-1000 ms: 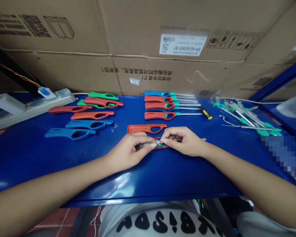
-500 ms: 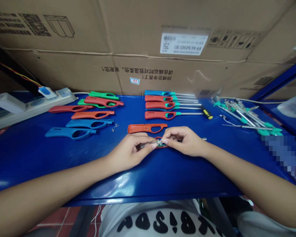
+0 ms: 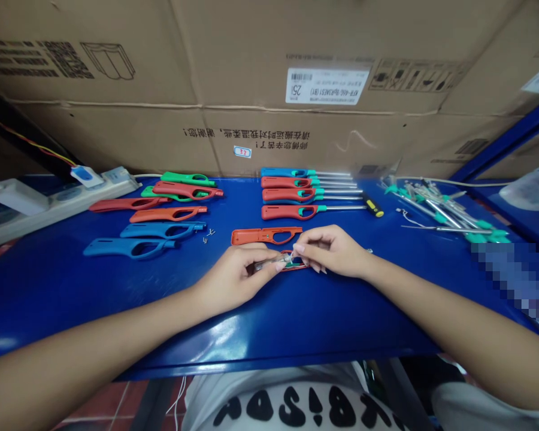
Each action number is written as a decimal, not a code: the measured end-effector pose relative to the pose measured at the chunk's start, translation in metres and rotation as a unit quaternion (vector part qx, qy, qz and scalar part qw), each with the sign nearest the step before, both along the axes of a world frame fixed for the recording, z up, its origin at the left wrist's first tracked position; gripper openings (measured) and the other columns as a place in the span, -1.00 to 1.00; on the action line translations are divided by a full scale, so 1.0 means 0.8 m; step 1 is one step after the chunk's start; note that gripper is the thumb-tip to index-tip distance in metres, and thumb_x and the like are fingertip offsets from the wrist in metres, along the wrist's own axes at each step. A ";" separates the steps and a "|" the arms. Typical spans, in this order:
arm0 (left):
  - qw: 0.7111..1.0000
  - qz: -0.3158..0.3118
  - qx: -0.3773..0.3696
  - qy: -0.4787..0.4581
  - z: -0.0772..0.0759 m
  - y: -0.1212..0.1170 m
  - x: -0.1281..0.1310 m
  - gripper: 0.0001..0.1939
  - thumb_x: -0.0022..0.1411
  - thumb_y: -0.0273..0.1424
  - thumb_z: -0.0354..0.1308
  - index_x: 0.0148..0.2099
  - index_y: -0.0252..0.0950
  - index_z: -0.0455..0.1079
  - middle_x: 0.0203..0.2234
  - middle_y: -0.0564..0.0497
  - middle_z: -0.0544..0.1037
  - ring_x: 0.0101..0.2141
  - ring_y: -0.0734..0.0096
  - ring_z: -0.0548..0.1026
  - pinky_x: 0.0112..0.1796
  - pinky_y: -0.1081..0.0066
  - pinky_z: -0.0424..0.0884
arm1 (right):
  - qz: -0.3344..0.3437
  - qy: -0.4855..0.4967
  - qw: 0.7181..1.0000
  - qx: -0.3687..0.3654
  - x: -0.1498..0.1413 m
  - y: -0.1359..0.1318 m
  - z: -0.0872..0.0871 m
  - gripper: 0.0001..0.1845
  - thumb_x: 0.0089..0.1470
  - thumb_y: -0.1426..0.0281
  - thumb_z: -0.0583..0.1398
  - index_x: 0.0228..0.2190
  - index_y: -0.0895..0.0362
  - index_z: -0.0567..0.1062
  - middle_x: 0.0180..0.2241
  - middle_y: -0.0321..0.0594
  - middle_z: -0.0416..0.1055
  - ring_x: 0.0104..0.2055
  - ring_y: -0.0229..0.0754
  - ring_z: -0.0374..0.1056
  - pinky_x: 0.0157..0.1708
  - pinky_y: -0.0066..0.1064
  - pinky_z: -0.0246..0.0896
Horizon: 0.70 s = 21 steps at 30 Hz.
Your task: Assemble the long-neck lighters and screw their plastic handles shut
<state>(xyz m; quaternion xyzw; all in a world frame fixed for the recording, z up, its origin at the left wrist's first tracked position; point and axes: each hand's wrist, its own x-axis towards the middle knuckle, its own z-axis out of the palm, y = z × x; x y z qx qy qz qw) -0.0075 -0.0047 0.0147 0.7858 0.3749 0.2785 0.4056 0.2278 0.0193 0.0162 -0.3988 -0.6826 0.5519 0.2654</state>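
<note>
- The step in hand looks like close fingertip work at one end of a small clear part (image 3: 266,262), done right over a red shell (image 3: 302,268) that lies on the blue tabletop (image 3: 269,335).
- The left hand (image 3: 233,275) has its fingers clamped on the clear part, which points toward the other hand.
- The right hand (image 3: 336,251) brings thumb and forefinger close together beside that end, near a tiny whitish bit; I cannot tell whether they are clamped on it.
- Green and thin pale pieces show inside the red shell, partly hidden by the hands, so how they sit is unclear.
- An orange shell half (image 3: 247,237) lies just beyond the hands, its hollow side up, apart from the red one.
- Small screws (image 3: 211,232) lie left of that half, and a black-and-yellow screwdriver (image 3: 374,207) rests by the row of red and blue lighters (image 3: 287,196); neither is in use.
- From here, I judge that the next move calls for a steady left hold and a light, exact right pinch, without snagging or shifting the loose pieces in the shell.
</note>
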 end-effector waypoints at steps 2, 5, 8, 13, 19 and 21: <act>1.000 -0.002 0.010 0.000 0.000 0.000 0.000 -0.76 0.41 -0.29 0.14 -0.04 -0.23 0.59 -0.27 0.01 0.63 -0.34 0.43 0.51 -0.37 0.48 0.33 | 0.002 -0.014 1.000 -0.003 -0.002 0.001 0.001 -0.58 0.08 0.04 0.29 -0.44 0.17 0.50 -0.60 -0.34 0.37 -0.63 -0.37 0.24 -0.62 -0.51 0.17; 1.000 -0.007 0.020 0.001 0.000 0.001 0.001 -0.78 0.41 -0.31 0.15 -0.04 -0.23 0.59 -0.28 0.02 0.63 -0.35 0.45 0.50 -0.38 0.50 0.32 | 0.007 -0.028 1.000 0.000 -0.004 0.001 0.002 -0.59 0.08 0.06 0.29 -0.46 0.18 0.51 -0.57 -0.31 0.40 -0.62 -0.38 0.25 -0.60 -0.51 0.17; 1.000 -0.008 0.021 0.005 -0.001 0.000 0.001 -0.77 0.40 -0.31 0.15 -0.03 -0.23 0.59 -0.26 0.01 0.63 -0.34 0.44 0.50 -0.38 0.49 0.32 | 0.006 -0.027 1.000 0.001 -0.004 0.001 0.003 -0.59 0.09 0.07 0.29 -0.49 0.18 0.49 -0.59 -0.33 0.38 -0.63 -0.39 0.23 -0.59 -0.52 0.16; 1.000 0.007 0.010 0.010 -0.004 0.002 -0.001 -0.76 0.41 -0.27 0.14 -0.06 -0.23 0.59 -0.29 0.00 0.62 -0.33 0.39 0.51 -0.33 0.45 0.34 | 0.024 0.005 1.000 0.008 0.000 0.001 0.000 -0.63 0.10 0.10 0.29 -0.42 0.17 0.51 -0.54 -0.33 0.40 -0.58 -0.38 0.25 -0.58 -0.52 0.17; 1.000 0.003 0.005 -0.005 -0.004 0.001 0.001 -0.75 0.42 -0.27 0.12 -0.06 -0.24 0.60 -0.31 0.01 0.61 -0.33 0.40 0.50 -0.32 0.44 0.35 | 0.025 0.012 0.999 0.038 0.003 -0.001 -0.006 -0.69 0.15 0.16 0.27 -0.37 0.18 0.53 -0.47 -0.28 0.45 -0.54 -0.38 0.28 -0.53 -0.52 0.21; 1.000 0.004 0.000 -0.010 -0.004 0.000 0.003 -0.74 0.42 -0.28 0.12 -0.06 -0.24 0.60 -0.31 0.01 0.61 -0.33 0.40 0.49 -0.31 0.44 0.35 | 0.027 0.012 0.999 0.036 0.003 -0.002 -0.006 -0.68 0.16 0.15 0.27 -0.37 0.18 0.53 -0.47 -0.28 0.47 -0.56 -0.38 0.29 -0.54 -0.52 0.23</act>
